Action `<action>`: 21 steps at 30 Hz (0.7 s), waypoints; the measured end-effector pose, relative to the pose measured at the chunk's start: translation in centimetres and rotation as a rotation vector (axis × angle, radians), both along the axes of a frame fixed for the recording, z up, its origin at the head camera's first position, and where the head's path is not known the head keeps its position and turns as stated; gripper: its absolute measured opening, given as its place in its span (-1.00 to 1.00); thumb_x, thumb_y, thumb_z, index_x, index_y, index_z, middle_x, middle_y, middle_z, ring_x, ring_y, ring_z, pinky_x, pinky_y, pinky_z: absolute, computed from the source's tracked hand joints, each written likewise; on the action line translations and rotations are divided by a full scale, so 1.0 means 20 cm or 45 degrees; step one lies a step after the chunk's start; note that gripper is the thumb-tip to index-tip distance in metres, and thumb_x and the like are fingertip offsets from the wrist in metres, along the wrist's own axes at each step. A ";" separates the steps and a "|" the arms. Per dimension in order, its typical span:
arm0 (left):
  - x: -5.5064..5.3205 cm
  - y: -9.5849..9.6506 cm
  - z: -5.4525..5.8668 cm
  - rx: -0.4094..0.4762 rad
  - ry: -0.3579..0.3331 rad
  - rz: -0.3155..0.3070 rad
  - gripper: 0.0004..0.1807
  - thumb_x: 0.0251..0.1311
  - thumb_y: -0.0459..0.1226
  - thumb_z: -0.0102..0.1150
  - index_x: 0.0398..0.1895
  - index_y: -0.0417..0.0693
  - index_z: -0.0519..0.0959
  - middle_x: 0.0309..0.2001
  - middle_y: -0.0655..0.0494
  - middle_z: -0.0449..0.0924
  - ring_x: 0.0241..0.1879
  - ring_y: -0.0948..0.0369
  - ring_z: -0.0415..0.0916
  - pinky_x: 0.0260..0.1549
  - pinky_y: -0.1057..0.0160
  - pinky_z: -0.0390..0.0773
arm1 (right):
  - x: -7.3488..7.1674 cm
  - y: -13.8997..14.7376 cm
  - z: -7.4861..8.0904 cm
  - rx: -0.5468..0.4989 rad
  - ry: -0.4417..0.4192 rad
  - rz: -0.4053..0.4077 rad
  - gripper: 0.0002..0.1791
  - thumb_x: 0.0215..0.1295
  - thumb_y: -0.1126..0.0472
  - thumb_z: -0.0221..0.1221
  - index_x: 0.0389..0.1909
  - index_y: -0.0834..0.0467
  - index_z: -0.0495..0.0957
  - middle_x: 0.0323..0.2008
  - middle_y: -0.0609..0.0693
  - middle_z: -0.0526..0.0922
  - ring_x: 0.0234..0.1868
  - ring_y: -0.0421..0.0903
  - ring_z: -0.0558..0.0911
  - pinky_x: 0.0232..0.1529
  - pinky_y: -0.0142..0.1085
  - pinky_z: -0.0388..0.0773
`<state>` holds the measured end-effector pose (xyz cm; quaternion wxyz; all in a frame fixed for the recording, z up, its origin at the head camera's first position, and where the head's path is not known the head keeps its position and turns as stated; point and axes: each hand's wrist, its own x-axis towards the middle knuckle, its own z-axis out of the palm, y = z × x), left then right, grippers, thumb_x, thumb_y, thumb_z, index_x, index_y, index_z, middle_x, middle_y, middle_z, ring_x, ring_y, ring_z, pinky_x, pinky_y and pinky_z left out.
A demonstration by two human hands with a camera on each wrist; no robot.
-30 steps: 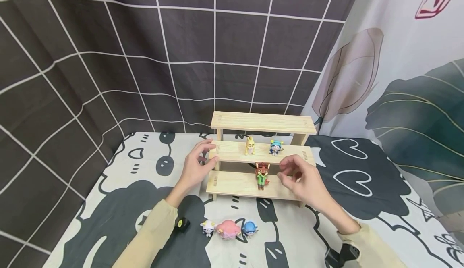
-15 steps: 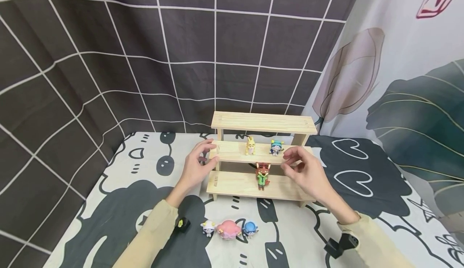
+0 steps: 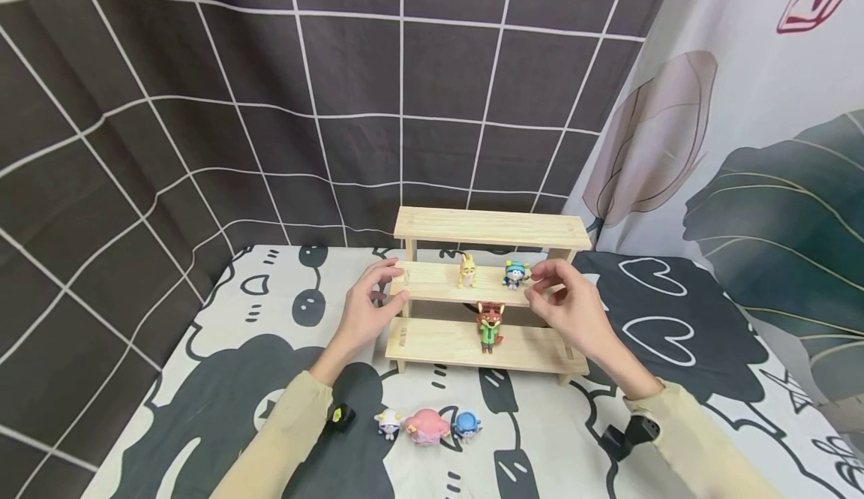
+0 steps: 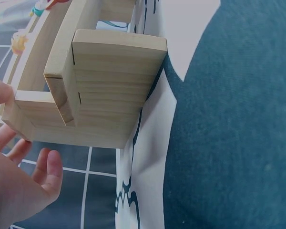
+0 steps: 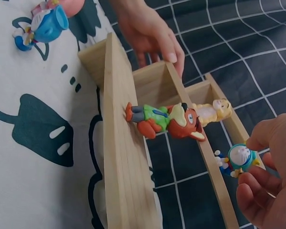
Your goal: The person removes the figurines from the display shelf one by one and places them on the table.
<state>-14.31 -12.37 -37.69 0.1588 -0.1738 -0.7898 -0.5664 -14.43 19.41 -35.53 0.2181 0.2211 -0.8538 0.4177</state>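
A three-tier wooden shelf [image 3: 466,345] stands on the patterned cloth. My left hand [image 3: 364,308] grips the left end of its middle tier, thumb at the front edge. On that tier stand a yellow figurine [image 3: 466,272] and a figurine with a teal hat [image 3: 515,275]. Beside the teal-hatted figurine is my right hand [image 3: 570,304], thumb and fingers curved and spread apart around its right side; whether they touch it is unclear. Upright on the lowest tier stands a fox figurine [image 5: 167,119] in a green shirt.
In front of the shelf, a white figurine [image 3: 388,424], a pink figurine [image 3: 427,427] and a blue figurine [image 3: 466,425] sit in a row on the cloth. A dark grid curtain [image 3: 351,146] hangs behind, with a pale leaf-print curtain [image 3: 763,184] at the right.
My right hand has moved from beside the fox figurine up and back to the teal-hatted figurine. My left hand and the figurines have stayed in place.
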 end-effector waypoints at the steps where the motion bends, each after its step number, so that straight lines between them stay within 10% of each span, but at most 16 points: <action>1: 0.00 0.00 0.00 0.002 0.001 -0.002 -0.66 0.12 -0.58 0.27 0.00 -0.46 0.54 0.25 -0.38 0.41 0.05 -0.26 0.46 -0.13 -0.30 0.52 | -0.01 0.00 0.00 0.004 -0.002 -0.003 -0.66 0.06 0.56 0.32 -0.12 0.31 0.55 -0.22 0.12 0.64 -0.30 -0.06 0.61 -0.40 -0.42 0.52; 21: -0.01 0.00 -0.02 0.025 0.008 -0.015 -0.66 0.13 -0.58 0.26 0.01 -0.46 0.54 0.26 -0.38 0.40 0.05 -0.28 0.45 -0.12 -0.34 0.50 | -0.08 -0.01 -0.01 0.030 0.030 -0.003 -0.62 0.03 0.57 0.33 -0.09 0.37 0.52 -0.19 0.22 0.63 -0.25 0.08 0.63 -0.34 -0.40 0.53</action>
